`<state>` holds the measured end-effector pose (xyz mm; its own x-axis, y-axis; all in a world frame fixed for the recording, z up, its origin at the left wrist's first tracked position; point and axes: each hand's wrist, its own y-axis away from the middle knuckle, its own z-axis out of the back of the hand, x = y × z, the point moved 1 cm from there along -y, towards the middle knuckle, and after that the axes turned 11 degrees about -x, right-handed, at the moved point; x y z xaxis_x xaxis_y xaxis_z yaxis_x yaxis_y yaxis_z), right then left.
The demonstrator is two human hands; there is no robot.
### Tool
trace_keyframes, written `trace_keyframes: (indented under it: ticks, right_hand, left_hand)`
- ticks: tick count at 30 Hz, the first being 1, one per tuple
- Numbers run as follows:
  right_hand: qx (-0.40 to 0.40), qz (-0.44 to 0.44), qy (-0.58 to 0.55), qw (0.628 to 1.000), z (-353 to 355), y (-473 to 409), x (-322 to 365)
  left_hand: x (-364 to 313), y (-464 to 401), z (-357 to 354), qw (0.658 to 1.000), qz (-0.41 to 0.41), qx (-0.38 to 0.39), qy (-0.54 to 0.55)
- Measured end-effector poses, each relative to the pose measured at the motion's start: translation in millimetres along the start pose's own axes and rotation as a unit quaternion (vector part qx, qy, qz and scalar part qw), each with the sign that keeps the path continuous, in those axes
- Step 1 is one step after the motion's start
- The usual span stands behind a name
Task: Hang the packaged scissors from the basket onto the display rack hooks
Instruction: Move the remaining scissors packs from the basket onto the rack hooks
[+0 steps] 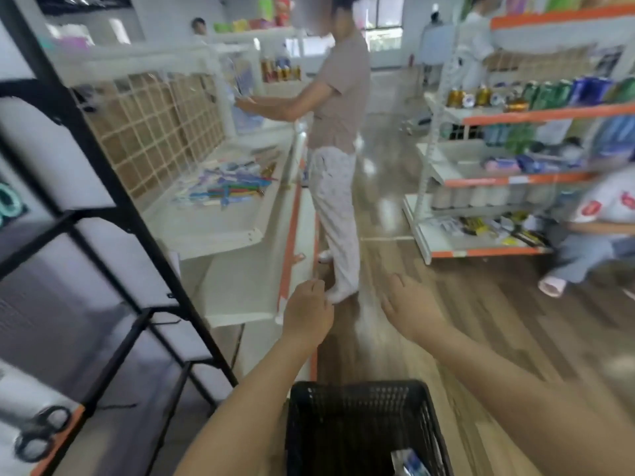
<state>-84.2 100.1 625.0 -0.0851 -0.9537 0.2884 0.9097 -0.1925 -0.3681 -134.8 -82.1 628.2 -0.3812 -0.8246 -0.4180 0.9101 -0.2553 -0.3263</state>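
A black plastic basket [360, 427] stands on the floor at the bottom centre, with a pack [410, 463] showing in its near right corner. My left hand [307, 312] hovers above and beyond the basket, fingers loosely curled, holding nothing. My right hand [410, 309] is beside it, fingers relaxed and empty. The black display rack [113, 207] with thin hooks [165, 322] rises on the left. A packaged pair of black-handled scissors [39, 432] hangs at its lower left. The image is motion-blurred.
A person [335, 159] stands ahead at a white shelf [220, 214] with a wire grid and loose packs. Orange-edged shelves [515, 180] with bottles stand on the right, where another person [591, 235] crouches. Wooden floor runs between.
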Motion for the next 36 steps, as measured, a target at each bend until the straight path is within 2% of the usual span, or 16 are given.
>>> trace_keyframes:
  ticks: [10, 19, 22, 26, 30, 33, 36]
  right_hand:
    - [0.156, -0.152, 0.012, 0.976, -122, 162, -51]
    - [0.279, -0.236, 0.026, 0.930, -239, 267, -116]
    - [0.277, -0.267, 0.019, 0.923, -284, 291, -144]
    - [0.297, -0.307, 0.021, 0.904, -351, 322, -185]
    - [0.303, -0.264, 0.039, 0.915, -410, 337, -217]
    - [0.290, -0.240, 0.023, 0.926, -455, 334, -239]
    - [0.244, -0.212, 0.014, 0.946, -505, 318, -264]
  left_hand:
    - [59, 121, -124, 0.983, 0.012, 0.182, -0.011]
    - [115, 206, -256, 0.951, -0.020, 0.302, -0.066]
    - [127, 223, -305, 0.938, -0.033, 0.335, -0.087]
    - [153, 249, -383, 0.937, -0.072, 0.326, -0.101]
    - [179, 259, -458, 0.940, -0.058, 0.317, -0.110]
    - [203, 268, -508, 0.935, -0.006, 0.344, -0.087]
    - [221, 269, -558, 0.938, -0.033, 0.340, -0.060]
